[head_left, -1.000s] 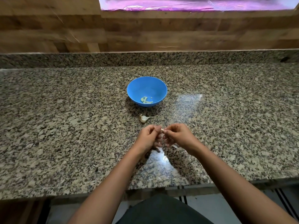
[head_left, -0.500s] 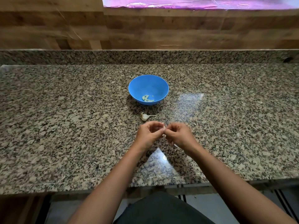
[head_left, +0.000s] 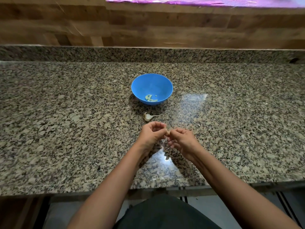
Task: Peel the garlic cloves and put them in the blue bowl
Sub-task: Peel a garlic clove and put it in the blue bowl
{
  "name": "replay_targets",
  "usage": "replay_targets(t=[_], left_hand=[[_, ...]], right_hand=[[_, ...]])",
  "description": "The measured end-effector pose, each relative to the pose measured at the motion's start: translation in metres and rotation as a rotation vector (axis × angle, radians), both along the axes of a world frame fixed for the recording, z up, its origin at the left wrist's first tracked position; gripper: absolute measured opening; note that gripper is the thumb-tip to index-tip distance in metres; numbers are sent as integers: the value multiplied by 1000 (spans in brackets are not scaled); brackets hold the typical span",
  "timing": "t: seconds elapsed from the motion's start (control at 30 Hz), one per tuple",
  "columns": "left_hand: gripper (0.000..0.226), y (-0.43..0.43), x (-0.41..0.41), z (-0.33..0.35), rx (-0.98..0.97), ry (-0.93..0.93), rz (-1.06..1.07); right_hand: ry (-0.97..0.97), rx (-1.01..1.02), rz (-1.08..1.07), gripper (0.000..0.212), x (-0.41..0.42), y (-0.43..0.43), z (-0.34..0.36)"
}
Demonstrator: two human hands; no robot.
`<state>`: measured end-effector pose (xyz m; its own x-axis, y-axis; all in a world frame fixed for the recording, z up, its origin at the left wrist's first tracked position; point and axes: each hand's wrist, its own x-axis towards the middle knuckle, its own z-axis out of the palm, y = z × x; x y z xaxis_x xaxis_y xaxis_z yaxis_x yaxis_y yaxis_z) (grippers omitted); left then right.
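Note:
A blue bowl (head_left: 152,88) stands on the granite counter (head_left: 66,129) and holds several peeled garlic cloves (head_left: 150,98). Just in front of it lies a piece of garlic bulb with a stem (head_left: 148,116). Nearer to me, my left hand (head_left: 152,134) and my right hand (head_left: 182,140) meet fingertip to fingertip above the counter. Between them they pinch a small garlic clove (head_left: 167,133), mostly hidden by the fingers.
A small pale scrap of garlic skin (head_left: 167,158) lies on the counter under my wrists. A raised granite ledge (head_left: 148,54) and a wooden wall (head_left: 148,28) close off the back. The counter's front edge (head_left: 99,190) runs below my forearms.
Both hands have stayed together on the clove, and the fingers have shifted slightly around it. The bowl and the bulb piece have not moved.

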<state>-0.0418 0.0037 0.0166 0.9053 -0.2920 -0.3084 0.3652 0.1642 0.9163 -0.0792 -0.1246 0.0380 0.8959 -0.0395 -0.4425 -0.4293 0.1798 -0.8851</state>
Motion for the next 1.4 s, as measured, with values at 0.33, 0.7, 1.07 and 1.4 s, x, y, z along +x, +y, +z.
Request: replay_targets(t=[0.33,0.7,1.07,1.4], left_hand=[[18,6,0,0,192,-173,-112],[16,9,-1,2,125,-35,-78],[13,9,-3,-1,535,-367,-243],[5,8,3,-2,207,-116,-134]], right_hand=[[13,-216,149,16,4,-11,5],[-385,-846,246,15,1,-9,-12],[83,-247,246,14,11,-21,-1],[-518,-963,200,19,9,-9,-16]])
